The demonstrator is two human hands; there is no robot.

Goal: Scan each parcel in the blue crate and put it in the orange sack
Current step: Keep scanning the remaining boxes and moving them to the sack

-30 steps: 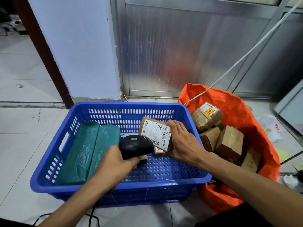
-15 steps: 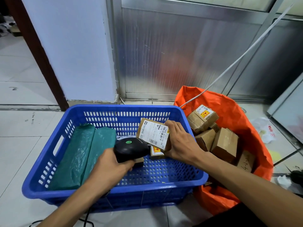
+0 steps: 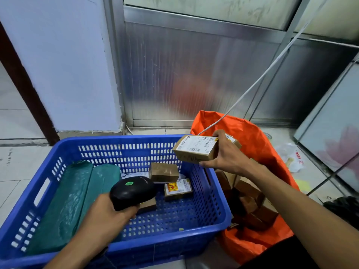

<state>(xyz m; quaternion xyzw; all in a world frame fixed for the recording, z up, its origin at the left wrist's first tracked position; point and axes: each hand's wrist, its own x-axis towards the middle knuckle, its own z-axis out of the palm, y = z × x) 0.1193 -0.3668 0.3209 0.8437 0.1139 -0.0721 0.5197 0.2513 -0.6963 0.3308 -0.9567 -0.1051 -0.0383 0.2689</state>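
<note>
My right hand (image 3: 228,156) grips a small cardboard parcel (image 3: 195,149) with a white label, held above the right rim of the blue crate (image 3: 136,247), at the edge of the orange sack (image 3: 258,136). My left hand (image 3: 108,216) holds a black barcode scanner (image 3: 132,192) over the crate's middle. Inside the crate lie a plain brown box (image 3: 164,171), a box with a yellow-red sticker (image 3: 177,188) and two green plastic mailers (image 3: 75,197). Several brown boxes (image 3: 250,202) fill the sack.
A white cable (image 3: 258,78) runs diagonally down into the sack. A metal-panelled wall and a white pillar stand behind the crate. Crumpled plastic litter (image 3: 291,158) lies on the tiled floor to the right, and a dark object (image 3: 343,208) sits at the far right.
My right hand has lifted the labelled parcel away from the scanner, up and to the right toward the sack. Two small boxes beneath it are now uncovered. The scanner has stayed about where it was.
</note>
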